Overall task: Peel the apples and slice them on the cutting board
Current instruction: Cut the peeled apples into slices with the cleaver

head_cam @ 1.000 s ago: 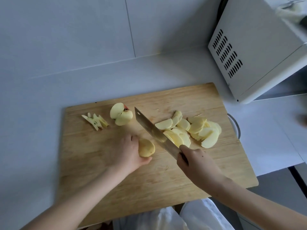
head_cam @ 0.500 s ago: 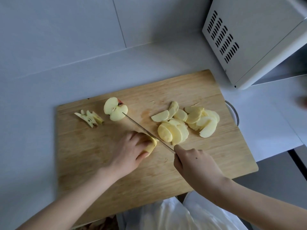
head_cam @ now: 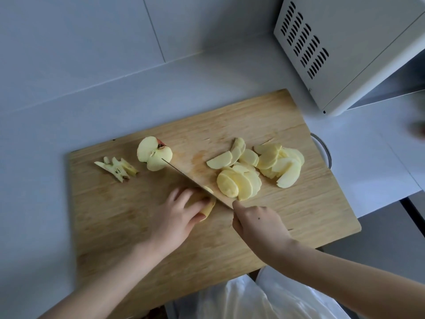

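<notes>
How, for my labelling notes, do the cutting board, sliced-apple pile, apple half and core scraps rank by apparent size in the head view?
1. cutting board
2. sliced-apple pile
3. apple half and core scraps: too alike to rank.

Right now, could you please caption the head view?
Left hand steadies an apple piece while right hand slices it with a knife on the cutting board.

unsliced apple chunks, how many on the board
2: the held chunk under the left hand at the knife, and the back chunk near the knife tip. The slice pile may hide more.
</notes>
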A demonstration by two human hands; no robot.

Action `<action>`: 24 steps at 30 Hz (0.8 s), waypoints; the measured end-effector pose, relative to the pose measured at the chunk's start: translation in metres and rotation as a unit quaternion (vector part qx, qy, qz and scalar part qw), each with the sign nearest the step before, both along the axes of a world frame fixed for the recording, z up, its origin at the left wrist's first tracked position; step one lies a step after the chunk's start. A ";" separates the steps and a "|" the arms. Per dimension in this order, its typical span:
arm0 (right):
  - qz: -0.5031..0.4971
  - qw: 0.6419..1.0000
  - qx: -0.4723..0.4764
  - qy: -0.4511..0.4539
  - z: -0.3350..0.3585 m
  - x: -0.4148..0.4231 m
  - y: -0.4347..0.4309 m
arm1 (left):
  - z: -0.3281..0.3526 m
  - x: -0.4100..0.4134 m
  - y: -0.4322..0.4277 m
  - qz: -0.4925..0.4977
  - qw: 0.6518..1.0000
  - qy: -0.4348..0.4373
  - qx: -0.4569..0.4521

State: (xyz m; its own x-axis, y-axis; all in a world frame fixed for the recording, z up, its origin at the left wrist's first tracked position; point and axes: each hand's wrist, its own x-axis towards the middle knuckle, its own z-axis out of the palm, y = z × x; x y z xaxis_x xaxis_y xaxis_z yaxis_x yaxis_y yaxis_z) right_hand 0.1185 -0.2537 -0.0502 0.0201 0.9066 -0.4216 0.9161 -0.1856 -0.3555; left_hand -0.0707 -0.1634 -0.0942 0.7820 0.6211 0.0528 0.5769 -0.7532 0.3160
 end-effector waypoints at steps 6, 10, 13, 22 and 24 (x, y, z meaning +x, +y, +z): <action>-0.045 0.998 0.034 0.032 -0.001 0.019 0.001 | -0.005 0.003 0.003 -0.011 0.999 -0.034 -0.021; -0.104 0.993 0.033 0.038 0.006 0.047 0.002 | -0.006 0.013 0.009 -0.029 0.999 -0.033 -0.030; -0.136 0.990 0.036 0.030 0.007 0.064 0.000 | -0.008 0.030 0.016 -0.049 0.997 -0.044 -0.029; -0.108 0.991 0.075 0.020 0.023 0.061 -0.019 | -0.008 0.051 0.022 -0.061 0.996 -0.061 -0.026; -0.093 0.993 0.077 0.006 0.028 0.055 -0.024 | -0.009 0.050 0.024 -0.069 0.996 -0.060 -0.007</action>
State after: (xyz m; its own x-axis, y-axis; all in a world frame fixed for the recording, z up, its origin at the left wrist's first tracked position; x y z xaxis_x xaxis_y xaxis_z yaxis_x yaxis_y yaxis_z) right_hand 0.1738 -0.2776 -0.0217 0.1884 0.9415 -0.2796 0.8665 -0.2933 -0.4040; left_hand -0.0208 -0.1396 -0.1032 0.8490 0.5089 0.1421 0.4254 -0.8179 0.3874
